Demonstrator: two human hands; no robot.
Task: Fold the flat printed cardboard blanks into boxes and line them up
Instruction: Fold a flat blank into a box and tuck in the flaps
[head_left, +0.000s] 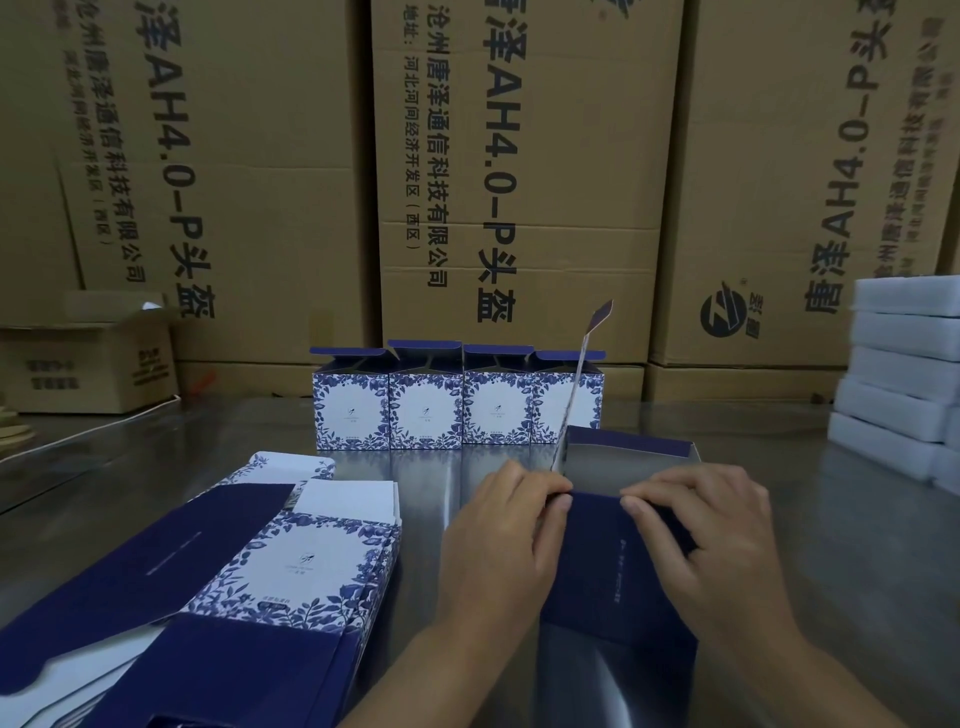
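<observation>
1. Folding is under way: the left hand (498, 525) and the right hand (711, 535) both curl their fingers over the top edge of a half-made box (613, 582) and pinch its dark blue side.
2. The half-made box sits on the shiny worktop (156, 457) at about 5 o'clock, close to the person. One long flap (598, 316) sticks up tall from it, and its far end is open.
3. Done so far: four finished boxes (457, 410) stand in a neat row at 12 o'clock. They touch side by side, and their top flaps are up.
4. Left to do: a pile of flat blanks (291, 566) lies at 8 o'clock. I cannot count them, but there look to be many.
5. My guess is that the job is in its early part. Four boxes are made, a fifth is in the hands, and lots of flat ones wait.
6. I think the fifth box needs its flaps tucked in. Then it can join the row at 1 o'clock, where there is room.
7. White boxes (904, 364) are stacked at 3 o'clock, and big brown cartons (519, 182) stand behind the row.
</observation>
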